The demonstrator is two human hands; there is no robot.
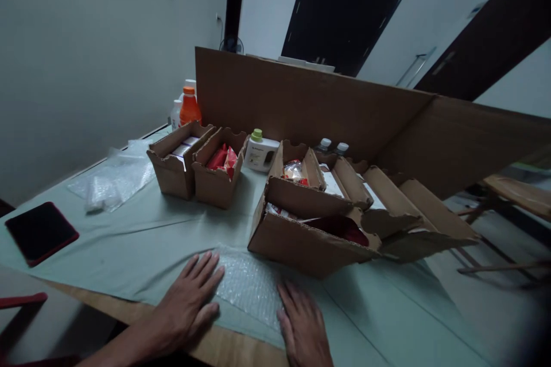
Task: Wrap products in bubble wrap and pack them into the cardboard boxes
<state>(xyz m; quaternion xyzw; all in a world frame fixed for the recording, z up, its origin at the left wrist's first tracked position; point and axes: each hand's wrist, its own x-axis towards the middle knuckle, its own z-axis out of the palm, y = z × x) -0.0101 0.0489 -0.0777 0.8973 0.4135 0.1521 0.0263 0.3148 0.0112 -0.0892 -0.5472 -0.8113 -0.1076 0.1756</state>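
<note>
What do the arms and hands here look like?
They are a person's: a bare, ungloved left hand and a bare, ungloved right hand. No rings or cables show. The left forearm shows no sleeve or watch; the right lies outside view.

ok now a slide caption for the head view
Left hand and right hand at opposite edges of bubble wrap, before open cardboard boxes on pale green cloth.

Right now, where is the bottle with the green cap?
In the head view, the green-capped bottle stands just left of centre, between the box of red packets on its left and another box on its right, before the cardboard panel.
</note>
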